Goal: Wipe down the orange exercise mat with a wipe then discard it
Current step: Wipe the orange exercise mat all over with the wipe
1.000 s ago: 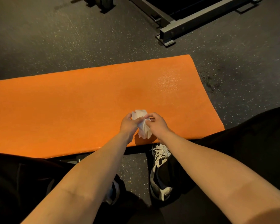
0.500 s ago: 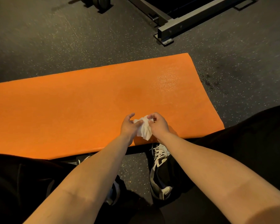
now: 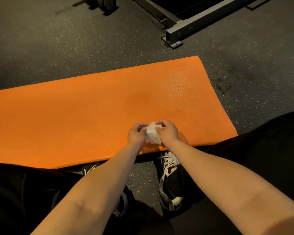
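The orange exercise mat (image 3: 75, 116) lies flat on the dark gym floor, running from the left edge to its right end near the middle right. A glossy damp patch shows near its far right corner. A crumpled white wipe (image 3: 152, 134) is held just above the mat's near edge. My left hand (image 3: 136, 134) pinches its left side and my right hand (image 3: 168, 133) pinches its right side, fingers curled into the wad. Part of the wipe is hidden between my fingers.
A grey steel machine frame (image 3: 190, 29) stands on the floor beyond the mat's right end. A dumbbell (image 3: 102, 3) lies at the top. My black-and-white shoes (image 3: 168, 177) and dark trouser legs are at the mat's near edge.
The wipe has been bunched smaller between both hands, which closed in toward each other. The hands stay over the same spot on the mat's near edge.
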Demonstrator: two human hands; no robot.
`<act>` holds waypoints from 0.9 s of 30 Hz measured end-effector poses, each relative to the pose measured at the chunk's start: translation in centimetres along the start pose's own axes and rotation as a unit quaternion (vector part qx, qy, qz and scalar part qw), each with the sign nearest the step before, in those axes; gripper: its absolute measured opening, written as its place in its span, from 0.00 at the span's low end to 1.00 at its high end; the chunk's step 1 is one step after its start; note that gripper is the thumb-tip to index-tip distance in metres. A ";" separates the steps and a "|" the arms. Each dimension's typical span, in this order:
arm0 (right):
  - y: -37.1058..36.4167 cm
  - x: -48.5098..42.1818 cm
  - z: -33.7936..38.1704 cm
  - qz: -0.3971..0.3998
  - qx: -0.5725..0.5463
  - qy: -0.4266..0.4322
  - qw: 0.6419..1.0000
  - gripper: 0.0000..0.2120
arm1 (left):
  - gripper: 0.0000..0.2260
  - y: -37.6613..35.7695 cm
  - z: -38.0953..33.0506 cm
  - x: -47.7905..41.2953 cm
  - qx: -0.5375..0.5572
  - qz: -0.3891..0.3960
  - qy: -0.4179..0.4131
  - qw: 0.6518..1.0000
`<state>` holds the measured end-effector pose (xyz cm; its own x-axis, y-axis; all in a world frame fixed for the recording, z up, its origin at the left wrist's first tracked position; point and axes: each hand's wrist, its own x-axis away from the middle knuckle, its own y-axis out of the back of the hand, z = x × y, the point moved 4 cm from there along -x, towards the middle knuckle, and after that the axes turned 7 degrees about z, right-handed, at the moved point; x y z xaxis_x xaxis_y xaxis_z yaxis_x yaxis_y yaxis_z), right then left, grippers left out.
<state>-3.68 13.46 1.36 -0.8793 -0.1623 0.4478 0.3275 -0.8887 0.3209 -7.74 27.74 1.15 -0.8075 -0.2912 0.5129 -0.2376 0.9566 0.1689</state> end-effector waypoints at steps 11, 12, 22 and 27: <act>-0.4 0.3 -0.2 0.018 -0.022 -0.053 0.998 0.13 | 0.07 -0.8 -0.2 0.2 0.000 0.061 0.006 0.998; -0.4 0.3 -0.3 0.014 -0.014 -0.060 0.998 0.11 | 0.07 -0.8 -0.1 0.2 -0.019 0.062 0.002 0.998; 0.5 0.4 -0.3 0.013 0.103 -0.052 0.993 0.11 | 0.11 -1.0 0.2 1.0 -0.100 0.116 -0.006 0.988; 0.5 0.8 -0.4 0.036 0.110 -0.044 0.992 0.13 | 0.05 -0.8 0.5 0.8 -0.188 0.093 -0.013 0.978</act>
<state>-4.32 12.71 1.55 -0.8199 -0.1756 0.5450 0.4651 -0.7593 0.4551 -8.42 26.73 1.00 -0.8320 -0.1082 0.5441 0.1255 0.9186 0.3746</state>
